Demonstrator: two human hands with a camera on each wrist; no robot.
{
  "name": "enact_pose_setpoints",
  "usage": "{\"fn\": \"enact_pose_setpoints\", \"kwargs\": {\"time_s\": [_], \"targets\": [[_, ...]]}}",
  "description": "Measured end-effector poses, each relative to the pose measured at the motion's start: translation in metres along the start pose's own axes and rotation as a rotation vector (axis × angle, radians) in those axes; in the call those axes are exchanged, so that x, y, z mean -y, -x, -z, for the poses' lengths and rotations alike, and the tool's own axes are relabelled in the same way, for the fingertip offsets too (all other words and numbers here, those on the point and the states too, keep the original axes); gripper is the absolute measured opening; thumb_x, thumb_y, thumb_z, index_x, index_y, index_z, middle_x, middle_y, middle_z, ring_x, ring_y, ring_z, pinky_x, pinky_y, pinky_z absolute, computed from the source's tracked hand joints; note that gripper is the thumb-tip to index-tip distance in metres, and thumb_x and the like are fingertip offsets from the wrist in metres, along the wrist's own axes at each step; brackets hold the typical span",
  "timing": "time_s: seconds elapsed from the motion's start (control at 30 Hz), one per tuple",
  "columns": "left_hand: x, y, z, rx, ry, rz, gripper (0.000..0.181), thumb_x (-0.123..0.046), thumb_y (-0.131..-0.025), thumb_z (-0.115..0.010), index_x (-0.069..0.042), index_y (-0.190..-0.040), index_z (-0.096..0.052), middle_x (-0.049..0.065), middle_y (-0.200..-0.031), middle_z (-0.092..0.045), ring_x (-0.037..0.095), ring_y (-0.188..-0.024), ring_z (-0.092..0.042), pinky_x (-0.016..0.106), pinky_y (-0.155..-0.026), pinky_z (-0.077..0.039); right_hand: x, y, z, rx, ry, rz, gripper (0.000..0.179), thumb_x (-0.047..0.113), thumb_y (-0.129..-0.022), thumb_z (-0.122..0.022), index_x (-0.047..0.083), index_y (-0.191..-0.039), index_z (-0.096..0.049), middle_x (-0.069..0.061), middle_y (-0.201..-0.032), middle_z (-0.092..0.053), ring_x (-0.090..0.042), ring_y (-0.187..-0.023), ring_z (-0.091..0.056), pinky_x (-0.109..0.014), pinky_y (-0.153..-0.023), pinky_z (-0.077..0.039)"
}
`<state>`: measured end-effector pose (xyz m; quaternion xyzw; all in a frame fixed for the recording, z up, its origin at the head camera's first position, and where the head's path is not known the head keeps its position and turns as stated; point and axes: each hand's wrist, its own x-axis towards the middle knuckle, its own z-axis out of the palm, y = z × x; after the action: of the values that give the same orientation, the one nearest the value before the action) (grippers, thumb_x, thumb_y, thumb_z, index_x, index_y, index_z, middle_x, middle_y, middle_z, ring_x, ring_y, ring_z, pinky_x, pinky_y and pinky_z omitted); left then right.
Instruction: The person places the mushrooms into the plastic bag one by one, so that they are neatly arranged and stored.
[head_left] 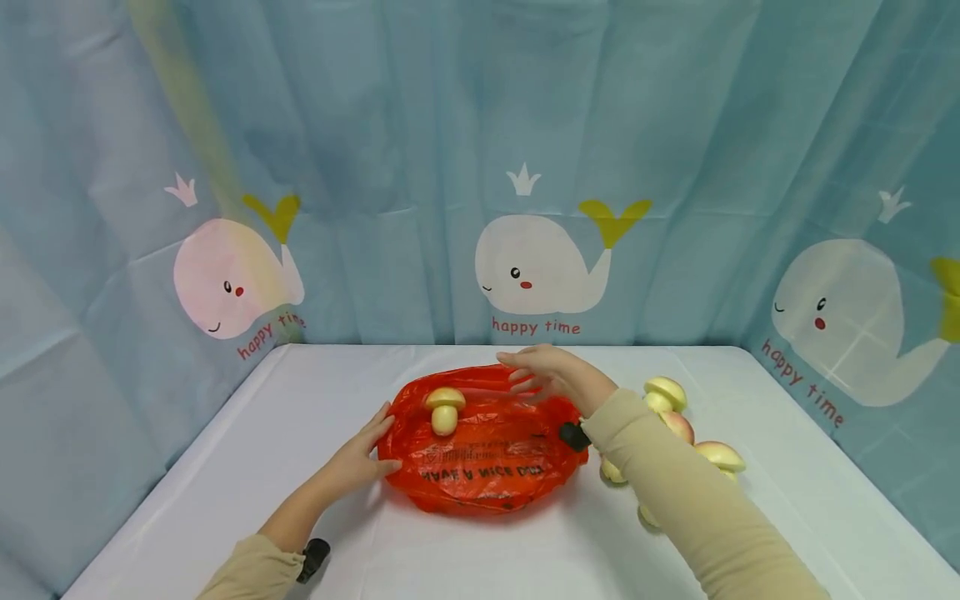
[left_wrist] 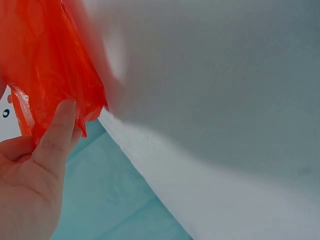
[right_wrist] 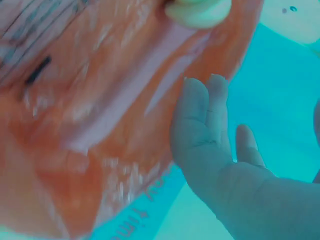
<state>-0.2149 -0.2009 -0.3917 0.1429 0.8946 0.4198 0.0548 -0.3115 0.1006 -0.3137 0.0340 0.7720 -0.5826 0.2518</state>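
A red plastic bag [head_left: 480,492] with dark printing lies spread wide on the table. One pale yellow mushroom [head_left: 444,410] lies on the bag's left part, its cap away from me. At the bag's left edge, my left hand [head_left: 358,461] holds the red plastic; the left wrist view shows the thumb [left_wrist: 62,117] against it and fingers behind. Over the bag's far right part hovers my right hand [head_left: 546,369], fingers loosely bent and nothing in them. The right wrist view shows that hand [right_wrist: 220,145] beside the bag, palm bare.
To the right of the bag, several more mushrooms [head_left: 666,392] lie in a group, some with reddish caps [head_left: 720,456]; my right sleeve [head_left: 675,492] partly hides them. A white table [head_left: 315,392] carries everything. Blue curtains [head_left: 420,167] with whale prints hang behind and at the sides.
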Motion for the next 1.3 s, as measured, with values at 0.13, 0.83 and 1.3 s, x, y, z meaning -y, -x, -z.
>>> {"fn": "enact_pose_setpoints", "kwargs": {"time_s": [0.13,0.83,1.3], "targets": [[0.001,0.001,0.001,0.01,0.004,0.015,0.072,-0.004,-0.087,-0.067,0.014,-0.145,-0.028,0.024,-0.159,-0.01,0.046,-0.143,-0.008,0.063,-0.111,-0.016,0.001,0.01,0.018,0.002,0.021,0.033,0.072,0.036,-0.096,-0.06,-0.001,-0.149,-0.028,-0.027,-0.14,-0.046,-0.04,-0.125,-0.051,-0.056,-0.099,-0.043],[-0.001,0.0,0.005,0.04,0.033,0.026,0.071,0.004,-0.087,-0.062,0.013,-0.147,-0.025,0.024,-0.159,-0.007,0.046,-0.144,-0.005,0.061,-0.111,-0.019,-0.027,0.046,0.107,-0.053,0.093,0.224,0.07,0.034,-0.1,-0.052,-0.004,-0.15,-0.023,-0.03,-0.145,-0.037,-0.042,-0.13,-0.044,-0.05,-0.101,-0.044],[0.0,0.0,0.004,0.046,0.046,0.02,0.071,0.003,-0.088,-0.062,0.014,-0.146,-0.023,0.025,-0.159,-0.005,0.046,-0.144,-0.004,0.06,-0.111,-0.019,-0.052,0.065,0.16,-0.053,0.26,0.277,0.069,0.034,-0.1,-0.053,-0.004,-0.15,-0.023,-0.03,-0.146,-0.035,-0.039,-0.124,-0.049,-0.046,-0.094,-0.049]]}}
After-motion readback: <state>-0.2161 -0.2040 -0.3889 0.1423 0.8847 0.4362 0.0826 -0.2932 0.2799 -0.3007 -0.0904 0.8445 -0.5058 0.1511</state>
